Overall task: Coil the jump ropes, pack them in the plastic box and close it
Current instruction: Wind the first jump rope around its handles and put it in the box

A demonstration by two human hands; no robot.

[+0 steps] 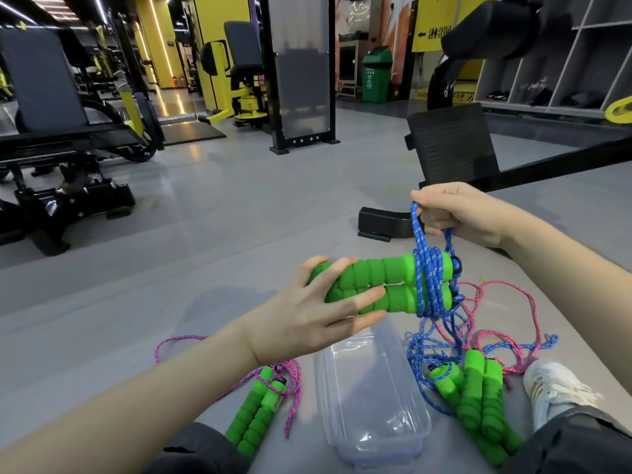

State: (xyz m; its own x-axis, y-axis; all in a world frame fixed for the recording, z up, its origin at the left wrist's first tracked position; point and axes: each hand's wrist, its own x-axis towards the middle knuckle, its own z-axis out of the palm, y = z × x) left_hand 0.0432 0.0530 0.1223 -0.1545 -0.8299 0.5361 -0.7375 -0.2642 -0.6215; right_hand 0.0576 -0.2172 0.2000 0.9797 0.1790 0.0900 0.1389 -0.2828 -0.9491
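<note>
Left hand (307, 316) grips the two green handles (376, 273) together above the clear box (372, 405), right hand (458, 213) pinches the blue rope (427, 282) just above them: each turn should be laid taut beside the last.

Two hands in shot: left hand (307, 316), right hand (458, 213). Green foam grips next: the held handles (372, 285) make two, pressed side by side. The left floor handles (254, 410) are two more. The right floor handles (473, 391) sit in a heap; three there, possibly four, as they overlap too much to settle it. Ropes: two blue, the wound blue rope (427, 285) and the loose blue rope (419, 357). Two pink: the left pink rope (294, 388) and the right pink rope (496, 336). One clear plastic box (424, 429), one white shoe (550, 388), one green bin (376, 75) far back
</note>
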